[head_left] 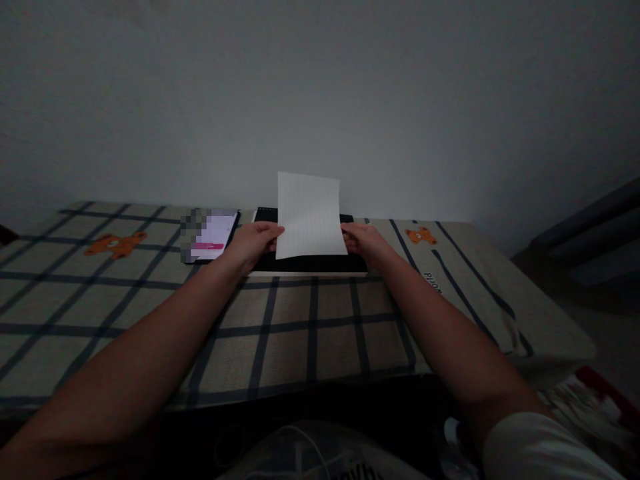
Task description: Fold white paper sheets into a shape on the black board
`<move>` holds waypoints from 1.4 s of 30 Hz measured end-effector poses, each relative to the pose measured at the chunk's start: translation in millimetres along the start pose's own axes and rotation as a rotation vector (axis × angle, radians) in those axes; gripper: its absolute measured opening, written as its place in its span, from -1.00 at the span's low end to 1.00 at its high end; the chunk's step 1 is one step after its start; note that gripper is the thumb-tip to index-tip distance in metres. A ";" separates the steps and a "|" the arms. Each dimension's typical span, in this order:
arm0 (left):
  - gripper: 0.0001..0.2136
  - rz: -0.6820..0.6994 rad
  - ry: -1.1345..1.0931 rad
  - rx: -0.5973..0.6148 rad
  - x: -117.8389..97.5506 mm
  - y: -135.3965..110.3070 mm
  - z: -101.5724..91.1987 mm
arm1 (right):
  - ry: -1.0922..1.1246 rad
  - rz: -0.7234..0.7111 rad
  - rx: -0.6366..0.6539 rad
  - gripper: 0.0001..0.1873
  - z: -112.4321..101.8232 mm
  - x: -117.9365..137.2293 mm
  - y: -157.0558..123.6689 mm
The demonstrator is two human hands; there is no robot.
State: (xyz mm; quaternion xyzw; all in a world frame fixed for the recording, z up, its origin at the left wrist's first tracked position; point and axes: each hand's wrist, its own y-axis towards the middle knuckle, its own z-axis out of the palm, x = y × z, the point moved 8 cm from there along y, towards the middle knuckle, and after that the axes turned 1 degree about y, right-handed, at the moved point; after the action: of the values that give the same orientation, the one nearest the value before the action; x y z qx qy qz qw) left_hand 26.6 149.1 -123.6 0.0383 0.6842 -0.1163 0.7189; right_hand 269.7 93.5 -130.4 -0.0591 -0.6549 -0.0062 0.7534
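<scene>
A sheet of lined white paper [310, 217] is held up between my two hands, slightly curved and tilted. My left hand [255, 241] pinches its left edge between thumb and fingers. On the opposite side, my right hand [364, 241] grips the right edge in the same way. Beneath the sheet lies a black-covered book or pad [320, 265] with pale page edges along its front. The paper hides the middle of that black cover.
Left of the black book lies a tablet or phone [213, 233] with a lit, partly pixelated screen. A checked cloth [295, 333] with bear prints covers the table. The grey wall [320, 100] rises directly behind. Dim items [590, 407] sit below the table's right end.
</scene>
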 end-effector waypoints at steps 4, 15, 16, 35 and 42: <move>-0.94 -0.033 0.034 0.071 5.8 -1.8 5.8 | 0.034 -0.044 -0.062 -0.85 -5.5 2.8 1.8; -0.84 0.022 -0.028 0.094 2.8 2.0 7.0 | -0.049 -0.059 -0.047 -0.84 -4.6 2.3 1.4; -0.85 0.027 -0.030 0.086 2.7 2.4 6.1 | -0.051 -0.057 -0.041 -0.84 -4.2 2.0 1.2; -0.88 0.047 -0.046 0.056 2.3 3.0 3.6 | -0.012 -0.032 0.043 -0.87 3.0 -0.2 -0.5; -0.88 -0.008 -0.041 0.097 6.8 2.2 7.7 | -0.029 -0.058 -0.062 -0.84 -3.8 6.8 -0.9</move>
State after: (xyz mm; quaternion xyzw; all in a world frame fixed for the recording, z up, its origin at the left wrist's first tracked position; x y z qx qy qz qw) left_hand 34.8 148.8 -130.2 0.0681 0.6628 -0.1531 0.7298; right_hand 274.3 92.7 -124.1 -0.0635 -0.6666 -0.0476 0.7411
